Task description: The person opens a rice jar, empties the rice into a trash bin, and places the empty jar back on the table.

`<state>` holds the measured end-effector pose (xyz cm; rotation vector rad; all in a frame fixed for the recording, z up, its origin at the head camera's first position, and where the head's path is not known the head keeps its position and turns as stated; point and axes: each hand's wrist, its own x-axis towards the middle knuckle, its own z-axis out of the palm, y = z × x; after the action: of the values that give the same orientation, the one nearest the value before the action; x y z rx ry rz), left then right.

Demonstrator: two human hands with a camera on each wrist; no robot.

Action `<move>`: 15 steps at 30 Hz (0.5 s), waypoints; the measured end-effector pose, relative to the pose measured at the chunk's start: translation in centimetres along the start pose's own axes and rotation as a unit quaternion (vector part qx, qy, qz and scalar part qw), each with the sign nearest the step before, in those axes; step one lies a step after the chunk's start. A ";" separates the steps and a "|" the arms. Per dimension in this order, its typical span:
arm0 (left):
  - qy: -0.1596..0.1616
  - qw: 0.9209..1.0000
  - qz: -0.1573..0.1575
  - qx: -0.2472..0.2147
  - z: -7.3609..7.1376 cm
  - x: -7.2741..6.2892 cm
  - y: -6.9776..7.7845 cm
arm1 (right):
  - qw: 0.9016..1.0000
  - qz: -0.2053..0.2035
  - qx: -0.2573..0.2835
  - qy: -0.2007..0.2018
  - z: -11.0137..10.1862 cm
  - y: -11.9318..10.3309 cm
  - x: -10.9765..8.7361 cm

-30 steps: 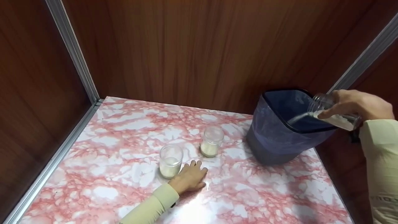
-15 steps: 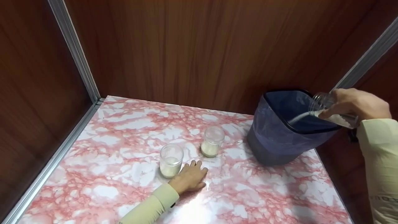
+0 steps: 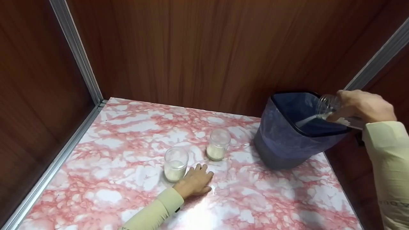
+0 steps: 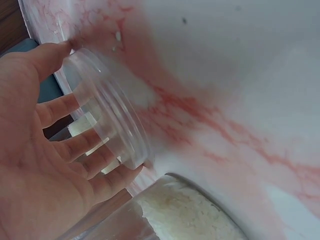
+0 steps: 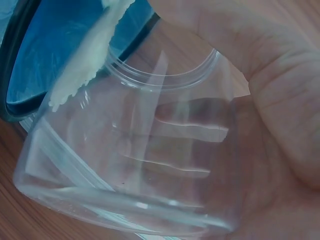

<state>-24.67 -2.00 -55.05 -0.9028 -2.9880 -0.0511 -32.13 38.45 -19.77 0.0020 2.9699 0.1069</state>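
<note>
Jar (image 5: 130,150), clasped by the right hand (image 3: 367,107), is tilting over the bin (image 3: 282,148) and pouring white grains (image 5: 87,62); behind the fingers, less seems to be showing than a second ago, so emptying is likely advancing. The left hand (image 3: 195,181) is resting spread over a clear lid (image 4: 116,112).

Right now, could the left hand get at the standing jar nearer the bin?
Probably yes: nothing shows between the left hand and that standing jar, though a clear lid is at its fingers.
</note>
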 end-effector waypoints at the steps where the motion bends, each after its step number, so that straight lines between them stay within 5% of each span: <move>1: 0.000 1.000 0.001 0.001 0.0 0.0 0.0 | 1.000 -0.002 -0.003 0.000 0.0 -0.1 0.0; 15: -0.013 1.000 0.004 0.004 -0.2 0.0 0.0 | 0.995 -0.055 -0.076 0.045 1.4 -2.0 0.8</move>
<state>-24.62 -2.00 -54.90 -0.9220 -3.0053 -0.0265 -32.72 36.53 -21.45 -0.1898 3.0349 0.3257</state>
